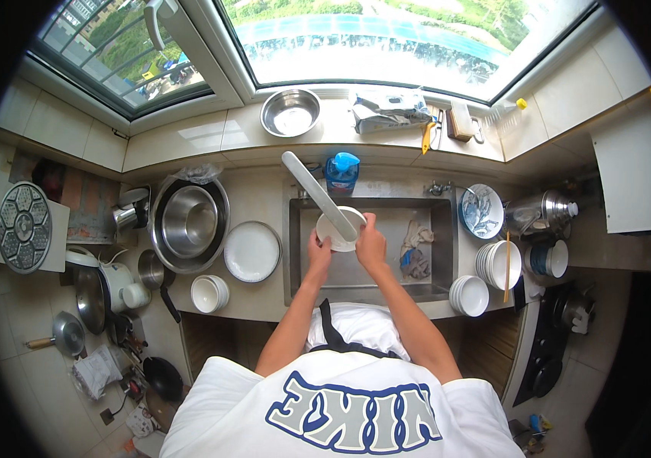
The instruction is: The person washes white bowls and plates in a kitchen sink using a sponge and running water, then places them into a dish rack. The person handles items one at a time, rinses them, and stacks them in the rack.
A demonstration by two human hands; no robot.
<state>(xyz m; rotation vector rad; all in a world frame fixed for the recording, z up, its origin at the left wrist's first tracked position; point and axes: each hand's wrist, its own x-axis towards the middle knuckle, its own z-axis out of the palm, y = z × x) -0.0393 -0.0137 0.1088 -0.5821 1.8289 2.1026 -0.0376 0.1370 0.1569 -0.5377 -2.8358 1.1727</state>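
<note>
A white bowl (pixel 330 233) is held over the steel sink (pixel 371 293) between my two hands. My left hand (pixel 320 252) grips its near left rim, and my right hand (pixel 371 240) grips the right rim. The faucet spout (pixel 317 192) reaches over the bowl and covers part of its inside; whether water runs, I cannot tell. Wet-looking cloths (pixel 415 252) lie in the right part of the sink. Behind the sink stands a blue pump bottle (pixel 342 174).
Left of the sink are stacked plates (pixel 252 252), small bowls (pixel 209 293) and nested steel basins (pixel 189 222). To the right stand bowl stacks (pixel 468 296) with chopsticks (pixel 507 269), a patterned bowl (pixel 480 212) and a steel vacuum flask (pixel 543 212). A steel bowl (pixel 290 113) sits on the windowsill.
</note>
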